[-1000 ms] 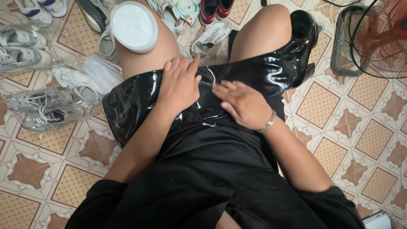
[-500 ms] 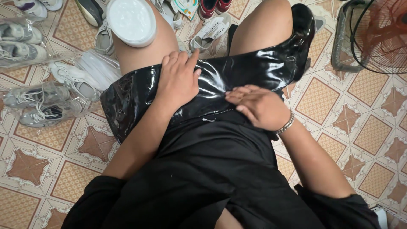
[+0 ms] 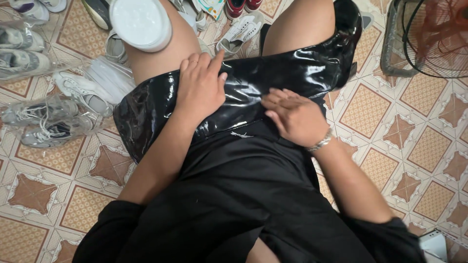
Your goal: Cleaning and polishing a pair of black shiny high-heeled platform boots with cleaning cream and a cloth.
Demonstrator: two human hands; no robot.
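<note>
A glossy black tall boot (image 3: 273, 78) lies across my lap, its foot end at the upper right. My left hand (image 3: 201, 85) rests flat on the boot's shaft near its middle, fingers together. On the shaft's lower edge my right hand (image 3: 291, 116) presses down with curled fingers; a silver bracelet (image 3: 321, 142) circles that wrist. I wear black clothes (image 3: 234, 195) and sit with bare knees apart.
A round white lidded tub (image 3: 140, 22) stands by my left knee. Several pale sneakers (image 3: 48, 122), some in clear bags, lie on the patterned tile floor at left; more shoes (image 3: 241, 27) at the top. A floor fan (image 3: 429, 34) stands at upper right.
My right hand has slid right and down along the boot to its lower edge. My left hand has stayed on the shaft. The view has shifted slightly.
</note>
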